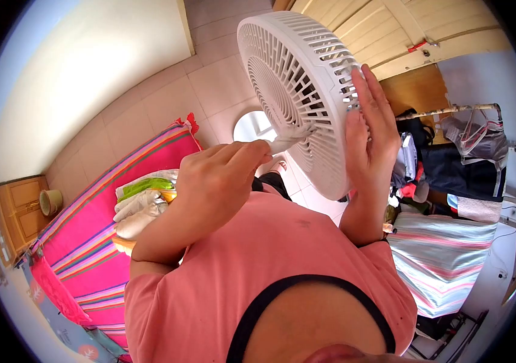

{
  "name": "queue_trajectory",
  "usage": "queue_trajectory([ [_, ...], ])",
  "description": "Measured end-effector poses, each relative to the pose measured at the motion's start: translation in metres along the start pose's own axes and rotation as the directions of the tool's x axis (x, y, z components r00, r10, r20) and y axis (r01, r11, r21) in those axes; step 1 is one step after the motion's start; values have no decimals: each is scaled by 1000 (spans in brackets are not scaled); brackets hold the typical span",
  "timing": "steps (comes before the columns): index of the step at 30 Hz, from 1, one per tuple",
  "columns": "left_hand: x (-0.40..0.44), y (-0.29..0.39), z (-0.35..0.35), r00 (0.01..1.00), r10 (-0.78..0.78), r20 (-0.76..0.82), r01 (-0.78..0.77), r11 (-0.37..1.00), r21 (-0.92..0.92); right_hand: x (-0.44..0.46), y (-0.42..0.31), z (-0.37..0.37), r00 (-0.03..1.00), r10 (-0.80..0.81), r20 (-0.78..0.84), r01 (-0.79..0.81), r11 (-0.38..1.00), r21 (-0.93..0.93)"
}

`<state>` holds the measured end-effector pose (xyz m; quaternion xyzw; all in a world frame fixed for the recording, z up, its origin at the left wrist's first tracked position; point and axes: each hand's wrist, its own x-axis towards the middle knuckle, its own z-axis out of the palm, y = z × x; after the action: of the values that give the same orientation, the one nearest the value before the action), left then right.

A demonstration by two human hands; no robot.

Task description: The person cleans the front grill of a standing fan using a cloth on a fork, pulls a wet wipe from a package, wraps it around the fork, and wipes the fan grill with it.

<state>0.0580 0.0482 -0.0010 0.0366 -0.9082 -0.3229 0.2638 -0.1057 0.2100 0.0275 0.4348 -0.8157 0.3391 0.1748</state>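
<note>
Salmon-pink, black-necked fabric shirt (294, 242); beyond it, tilted round white plastic fan (297, 100), right hand (376, 130) open against its rim (329, 78), left hand (218, 175) curled around whitish cloth-like item (291, 139) at its slotted grille (270, 78).

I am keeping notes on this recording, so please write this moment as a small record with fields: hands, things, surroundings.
Left hand: gripping a whitish item, exact kind unclear
Right hand: against the side rim of the fan, fingers extended
Fan state: white, round, slatted, tilted
Whitish item's far end: at the fan's front
Picture left: pink striped cloth, with folded things on it
Picture right: pale striped cloth; dark fabric above it
Top right: wooden door
</note>
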Motion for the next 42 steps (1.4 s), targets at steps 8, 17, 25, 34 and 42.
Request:
queue_trajectory([
  [8,19,3,1,991,120,61,-122,992,37,-2,0,0,999,-27,-29,27,1000,5],
  [17,51,17,28,979,164,122,-180,975,133,-3,2,1,998,-51,-27,49,997,-56],
  [25,25,14,10,995,52,90,-59,995,76,1,7,0,998,-21,-52,19,999,-28],
  [34,-6,-6,7,995,-96,-2,96,995,41,-1,3,2,998,-38,-52,36,998,-44],
  [42,1,-8,21,998,-50,37,48,998,50,-4,4,0,999,-29,-41,27,998,-56],
])
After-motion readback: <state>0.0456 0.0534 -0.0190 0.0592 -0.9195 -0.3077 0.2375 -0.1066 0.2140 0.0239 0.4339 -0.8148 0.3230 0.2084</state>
